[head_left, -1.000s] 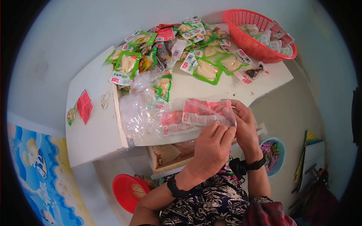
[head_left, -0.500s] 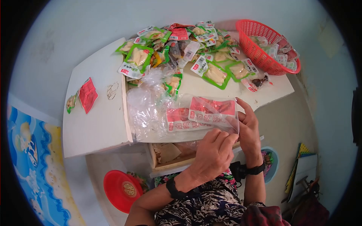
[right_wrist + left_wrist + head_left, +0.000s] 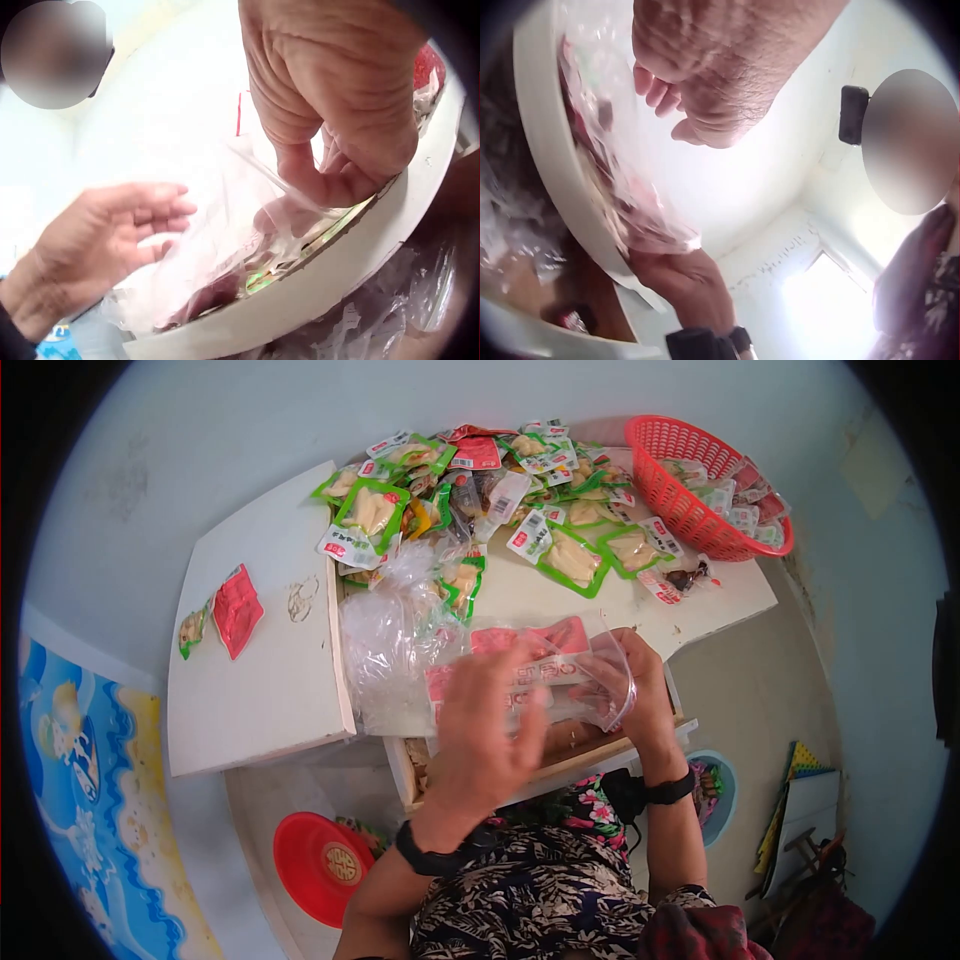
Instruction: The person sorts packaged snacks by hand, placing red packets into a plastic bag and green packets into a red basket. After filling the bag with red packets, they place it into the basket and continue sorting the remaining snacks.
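My right hand [image 3: 648, 685] holds the mouth of a clear plastic bag [image 3: 606, 660] at its right end, with thumb and fingers pinching the film [image 3: 300, 199] in the right wrist view. Red-and-white printed packets [image 3: 558, 640] show through the bag, low over the front of the white table [image 3: 690, 605]. My left hand [image 3: 480, 725], blurred, is over the left part of the bag and covers some of the packets. Its fingers are loosely spread and hold nothing; in the right wrist view the left hand [image 3: 112, 244] stands apart from my right hand.
A heap of green-edged food packets [image 3: 370, 510] lies at the back, beside a red basket [image 3: 690, 525] of packets. Crumpled clear bags [image 3: 380, 650] lie left of the hands. Below is an open drawer [image 3: 565, 755]. A red basin [image 3: 310, 870] and blue basin [image 3: 725, 790] stand lower down.
My left hand has let go of the bag's edge and moved left across it. The bag's mouth now gapes wider at my right hand, which keeps its hold.
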A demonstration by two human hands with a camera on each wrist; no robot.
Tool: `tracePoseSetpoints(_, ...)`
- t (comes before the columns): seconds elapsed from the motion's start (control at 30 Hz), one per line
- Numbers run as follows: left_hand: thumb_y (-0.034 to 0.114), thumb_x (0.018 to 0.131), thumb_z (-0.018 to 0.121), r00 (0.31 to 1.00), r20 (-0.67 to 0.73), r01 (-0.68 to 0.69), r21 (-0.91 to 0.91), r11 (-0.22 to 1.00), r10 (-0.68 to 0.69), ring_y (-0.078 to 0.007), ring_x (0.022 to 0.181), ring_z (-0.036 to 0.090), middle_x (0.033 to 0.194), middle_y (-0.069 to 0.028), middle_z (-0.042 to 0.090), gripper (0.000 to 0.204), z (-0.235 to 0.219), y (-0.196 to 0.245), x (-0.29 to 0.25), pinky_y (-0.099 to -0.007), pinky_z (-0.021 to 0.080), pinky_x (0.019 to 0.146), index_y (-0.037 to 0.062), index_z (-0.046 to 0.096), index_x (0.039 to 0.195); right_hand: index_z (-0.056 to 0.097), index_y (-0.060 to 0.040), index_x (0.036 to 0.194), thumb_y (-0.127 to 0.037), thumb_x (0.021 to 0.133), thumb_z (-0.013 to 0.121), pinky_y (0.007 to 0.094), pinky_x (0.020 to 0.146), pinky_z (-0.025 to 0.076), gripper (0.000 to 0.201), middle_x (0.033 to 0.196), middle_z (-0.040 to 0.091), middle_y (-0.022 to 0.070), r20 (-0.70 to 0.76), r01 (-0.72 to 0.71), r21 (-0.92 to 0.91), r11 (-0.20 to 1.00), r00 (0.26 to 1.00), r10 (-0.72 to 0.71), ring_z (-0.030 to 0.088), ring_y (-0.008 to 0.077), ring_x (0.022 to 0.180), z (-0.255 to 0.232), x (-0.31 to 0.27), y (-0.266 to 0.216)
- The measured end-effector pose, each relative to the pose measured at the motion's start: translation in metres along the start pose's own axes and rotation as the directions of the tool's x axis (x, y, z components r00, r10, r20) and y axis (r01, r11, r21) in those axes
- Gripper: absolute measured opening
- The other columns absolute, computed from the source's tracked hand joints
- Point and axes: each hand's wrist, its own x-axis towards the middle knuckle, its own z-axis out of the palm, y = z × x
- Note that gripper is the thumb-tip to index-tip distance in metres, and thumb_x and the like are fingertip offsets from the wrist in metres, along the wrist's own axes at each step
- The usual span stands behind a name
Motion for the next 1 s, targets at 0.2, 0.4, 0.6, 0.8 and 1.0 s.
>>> tracePoseSetpoints(0.2,0.007,0.094,0.066,0.974,0.005,0.215,0.282,0.935,-0.226,-0.0414,0.138,0.049,0.147,-0.0251,0.051,0.060,-0.030,-0.032,-0.036,-0.0473,0.041,0.115,-0.0028,0.046,0.150,0.056,0.0046,0.116,-0.009,0.097,0.072,0.0246,0.053,0.055,0.028,0.099,0.072,0.0123,0.049,0.006,-0.043,0.999,0.999,-0.004,0.076,0.0194,0.075,-0.005,0.006,0.001)
tracePoseSetpoints(0.4,-0.003,0.088,0.061,0.947,0.099,0.310,-0.018,0.950,-0.307,-0.0360,0.154,0.031,0.168,-0.0213,0.027,0.086,-0.026,-0.046,-0.033,-0.0477,0.030,0.125,-0.0001,0.021,0.164,0.057,0.0052,0.119,-0.007,0.097,0.070,0.0246,0.051,0.054,0.028,0.098,0.072,0.0114,0.156,0.125,0.107,0.986,0.978,-0.141,0.072,0.0161,0.069,0.016,0.014,0.003)
tracePoseSetpoints(0.6,-0.007,0.085,0.062,0.909,0.214,0.406,-0.253,0.878,-0.359,-0.0339,0.153,0.033,0.169,-0.0187,0.024,0.092,-0.025,-0.056,-0.021,-0.0469,0.030,0.125,0.0013,0.019,0.165,0.058,0.0031,0.116,-0.004,0.097,0.069,0.0271,0.065,0.058,0.023,0.099,0.073,0.0108,0.112,0.026,0.010,1.000,0.993,-0.027,0.071,0.0138,0.076,0.018,0.021,-0.001)
tracePoseSetpoints(0.8,0.000,0.085,0.074,0.961,0.113,0.252,0.009,0.968,-0.252,-0.0364,0.142,0.046,0.163,-0.0219,0.031,0.092,-0.004,-0.044,-0.023,-0.0460,0.044,0.116,0.0038,0.026,0.163,0.056,0.0013,0.117,0.003,0.096,0.064,0.0259,0.073,0.055,0.023,0.102,0.073,0.0087,-0.212,0.201,0.038,0.979,0.959,-0.189,0.068,0.0112,0.088,0.019,0.013,0.015)
tracePoseSetpoints(1.0,0.006,0.082,0.081,0.982,0.112,0.117,0.292,0.949,-0.155,-0.0351,0.128,0.054,0.159,-0.0198,0.039,0.078,-0.010,-0.035,-0.021,-0.0450,0.049,0.106,0.0046,0.048,0.152,0.052,0.0005,0.119,0.012,0.091,0.060,0.0311,0.064,0.052,0.032,0.099,0.073,0.0170,-0.237,0.253,-0.374,0.892,0.904,-0.355,0.070,0.0184,0.074,0.026,0.015,0.030)
